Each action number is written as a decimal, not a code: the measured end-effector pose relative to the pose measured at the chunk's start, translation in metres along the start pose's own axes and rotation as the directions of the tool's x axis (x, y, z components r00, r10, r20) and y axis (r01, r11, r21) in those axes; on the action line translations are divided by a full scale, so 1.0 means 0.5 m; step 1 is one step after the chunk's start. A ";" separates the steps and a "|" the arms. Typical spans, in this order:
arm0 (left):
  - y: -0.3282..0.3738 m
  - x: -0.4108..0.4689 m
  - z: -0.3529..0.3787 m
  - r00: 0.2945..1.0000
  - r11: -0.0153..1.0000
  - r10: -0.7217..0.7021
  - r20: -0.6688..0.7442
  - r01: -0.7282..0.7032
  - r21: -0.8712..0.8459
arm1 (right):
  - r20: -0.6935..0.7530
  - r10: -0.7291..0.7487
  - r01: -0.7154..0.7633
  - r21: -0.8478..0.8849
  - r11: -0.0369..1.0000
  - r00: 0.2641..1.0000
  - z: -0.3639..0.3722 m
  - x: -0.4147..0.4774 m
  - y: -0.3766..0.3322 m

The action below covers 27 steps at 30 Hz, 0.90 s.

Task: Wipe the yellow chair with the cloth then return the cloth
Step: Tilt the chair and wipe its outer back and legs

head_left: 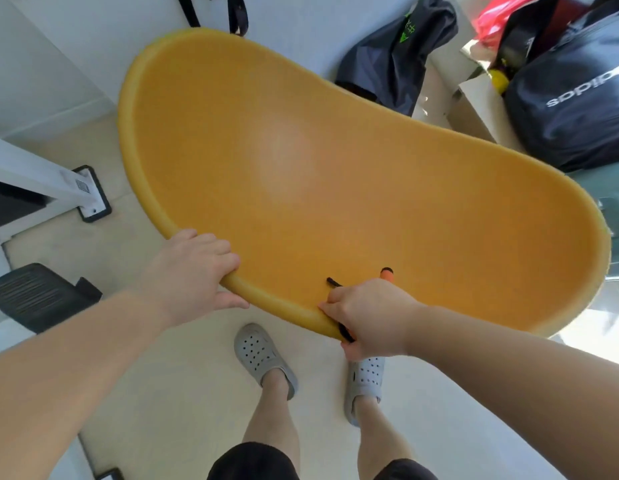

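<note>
Our left hand [193, 271] & right hand [367, 317] both clamp the yellow chair [336, 188] rim; no cloth visible, so wiping + return prob still left.

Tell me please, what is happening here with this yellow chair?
A person stands over the yellow chair and grips its near rim with both bare hands. The left hand curls over the edge. The right hand holds the rim too, with a small orange and black thing sticking out from under it; what it is cannot be told. No cloth is visible, so wiping does not seem under way. Dark bags lie behind the chair.
</note>
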<state>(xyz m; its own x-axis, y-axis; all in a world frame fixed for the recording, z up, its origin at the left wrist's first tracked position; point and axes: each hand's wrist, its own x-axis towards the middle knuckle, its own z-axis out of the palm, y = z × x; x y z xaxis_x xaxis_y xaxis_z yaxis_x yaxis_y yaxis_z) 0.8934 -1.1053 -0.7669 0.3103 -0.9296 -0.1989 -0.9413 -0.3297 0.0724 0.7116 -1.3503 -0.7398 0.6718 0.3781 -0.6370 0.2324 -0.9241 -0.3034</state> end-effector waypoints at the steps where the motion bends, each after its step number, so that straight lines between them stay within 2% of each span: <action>1: 0.006 -0.012 0.004 1.000 1.000 -0.017 -0.006 0.017 0.002 | 0.021 -0.004 0.004 -0.026 1.000 1.000 -0.010 0.003 0.005; 9: 0.019 -0.082 0.020 0.986 0.985 -0.168 -0.009 0.168 -0.035 | 0.124 0.020 0.008 -0.215 0.977 0.992 -0.101 0.057 0.027; 16: 0.053 -0.075 0.006 0.941 0.935 -0.337 -0.011 0.333 -0.124 | 0.095 0.009 0.025 -0.358 0.933 0.995 -0.177 0.089 0.080; 19: 0.064 -0.049 -0.005 0.925 0.916 -0.381 0.015 0.379 -0.132 | -0.014 0.031 -0.034 -0.412 0.911 0.999 -0.189 0.092 0.122; 23: 0.063 -0.020 -0.007 0.913 0.905 -0.397 0.098 0.407 -0.124 | -0.298 -0.015 -0.107 -0.388 0.915 0.954 -0.177 0.079 0.171; 25: 0.063 -0.011 -0.009 0.876 0.871 -0.460 0.148 0.477 -0.120 | -0.449 -0.032 -0.128 -0.322 0.938 0.893 -0.154 0.072 0.186; 27: 0.071 0.003 -0.017 0.846 0.838 -0.505 0.168 0.528 -0.136 | -0.627 -0.026 -0.106 -0.172 0.979 0.778 -0.124 0.058 0.196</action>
<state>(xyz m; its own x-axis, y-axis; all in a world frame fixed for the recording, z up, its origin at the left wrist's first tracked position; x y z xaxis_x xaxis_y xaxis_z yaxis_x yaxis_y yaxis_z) 0.8617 -1.1195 -0.7563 0.7161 -0.5924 -0.3692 -0.6075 -0.7894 0.0884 0.7977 -1.4335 -0.7443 0.9580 0.2837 -0.0431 0.2778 -0.9546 -0.1075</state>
